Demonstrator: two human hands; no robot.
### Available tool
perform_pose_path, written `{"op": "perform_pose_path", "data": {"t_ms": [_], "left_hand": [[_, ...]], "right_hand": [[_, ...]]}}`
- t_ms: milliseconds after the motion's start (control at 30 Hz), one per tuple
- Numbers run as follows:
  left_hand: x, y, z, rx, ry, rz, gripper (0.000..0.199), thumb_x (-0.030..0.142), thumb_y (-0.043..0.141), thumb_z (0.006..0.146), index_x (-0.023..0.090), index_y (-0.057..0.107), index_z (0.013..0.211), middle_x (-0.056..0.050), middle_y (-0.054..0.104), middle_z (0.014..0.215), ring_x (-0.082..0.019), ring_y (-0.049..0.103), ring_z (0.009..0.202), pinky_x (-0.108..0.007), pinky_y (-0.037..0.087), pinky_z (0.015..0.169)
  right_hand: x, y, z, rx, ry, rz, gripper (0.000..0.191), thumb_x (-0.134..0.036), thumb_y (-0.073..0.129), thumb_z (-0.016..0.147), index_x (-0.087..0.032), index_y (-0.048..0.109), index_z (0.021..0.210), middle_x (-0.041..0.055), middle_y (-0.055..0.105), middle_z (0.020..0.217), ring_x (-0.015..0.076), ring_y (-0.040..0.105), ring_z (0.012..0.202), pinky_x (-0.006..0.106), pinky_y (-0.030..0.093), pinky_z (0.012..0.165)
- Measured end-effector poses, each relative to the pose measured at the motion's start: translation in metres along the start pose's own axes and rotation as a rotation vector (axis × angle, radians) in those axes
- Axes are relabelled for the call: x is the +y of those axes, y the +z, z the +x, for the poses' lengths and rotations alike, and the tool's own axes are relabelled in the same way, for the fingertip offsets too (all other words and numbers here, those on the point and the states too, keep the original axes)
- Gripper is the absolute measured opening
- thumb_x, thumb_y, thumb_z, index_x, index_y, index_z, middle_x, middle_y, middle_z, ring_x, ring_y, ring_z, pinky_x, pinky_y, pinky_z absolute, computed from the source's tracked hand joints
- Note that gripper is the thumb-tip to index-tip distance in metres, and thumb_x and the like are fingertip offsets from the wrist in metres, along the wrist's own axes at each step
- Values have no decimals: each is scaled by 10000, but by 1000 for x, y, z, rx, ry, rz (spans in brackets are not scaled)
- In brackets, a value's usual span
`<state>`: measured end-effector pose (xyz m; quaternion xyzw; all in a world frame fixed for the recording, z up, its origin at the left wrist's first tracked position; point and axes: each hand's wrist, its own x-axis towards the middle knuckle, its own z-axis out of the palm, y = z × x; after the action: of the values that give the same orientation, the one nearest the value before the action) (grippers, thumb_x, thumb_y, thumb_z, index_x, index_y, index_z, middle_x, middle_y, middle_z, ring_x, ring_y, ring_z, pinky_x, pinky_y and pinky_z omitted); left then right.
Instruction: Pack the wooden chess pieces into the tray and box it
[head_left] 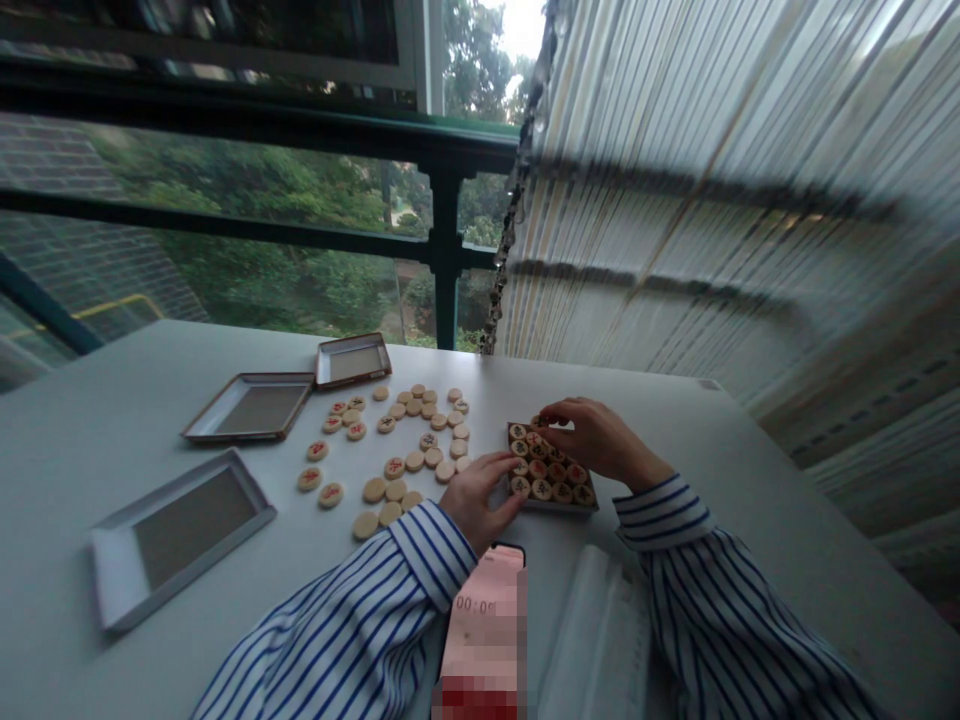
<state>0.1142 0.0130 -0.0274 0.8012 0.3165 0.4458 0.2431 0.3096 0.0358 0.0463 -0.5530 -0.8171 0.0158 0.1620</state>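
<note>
A small box (564, 507) sits right of the middle of the table (757, 470), flat and open at the top. Round pieces (541, 489) with red and black signs lie in it in rows, signs up, so they are easy to read. The low walls seem to keep the rows neat.

The left hand (476, 500) is at the box's left side, thumb near the near corner, maybe to keep the box from sliding. I cannot tell how tightly it holds. The right hand (600, 435) bends over the far side, fingertips by the far row. The hand hides some of that row, so I cannot tell if it is pinching a piece. The two hands are apart, one on each side.

Left of the box, loose pieces (394, 489) are spread out flat. Many have their blank sides up, so their signs do not show. Farther left are three shallow trays: a far one (352, 360), a middle one (255, 405) and a near one (180, 520), perhaps put there to leave room.

Near the left arm lies a phone (472, 632) with its screen up, maybe so its numbers can be seen
</note>
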Motion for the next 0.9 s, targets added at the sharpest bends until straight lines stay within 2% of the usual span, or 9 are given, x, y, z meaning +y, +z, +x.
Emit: {"op": "perform_pose_path", "data": {"t_ms": [167,500,900], "left_hand": [[-2,0,-1,-21,36,43,389,181,626,634,126,577,1016,-140,605,1032,-217,572,965,-359,482,846],[-6,2,-2,-49,14,63,397,153,615,635,109,572,1027,-156,597,1046,-229,564,982,-371,476,851],[-6,0,-2,-60,21,71,360,150,585,661,118,574,1020,-146,600,1040,-222,563,983,-367,477,854]], "right_hand": [[3,6,0,-59,25,-45,257,-347,493,787,-187,626,938,53,639,831,146,559,751,235,395,683],[6,10,0,-115,26,-159,311,-426,427,815,-212,629,918,54,636,845,160,558,765,235,366,649],[6,10,0,-170,27,-193,312,-395,388,839,-235,621,970,52,633,894,159,561,799,234,373,683]]}}
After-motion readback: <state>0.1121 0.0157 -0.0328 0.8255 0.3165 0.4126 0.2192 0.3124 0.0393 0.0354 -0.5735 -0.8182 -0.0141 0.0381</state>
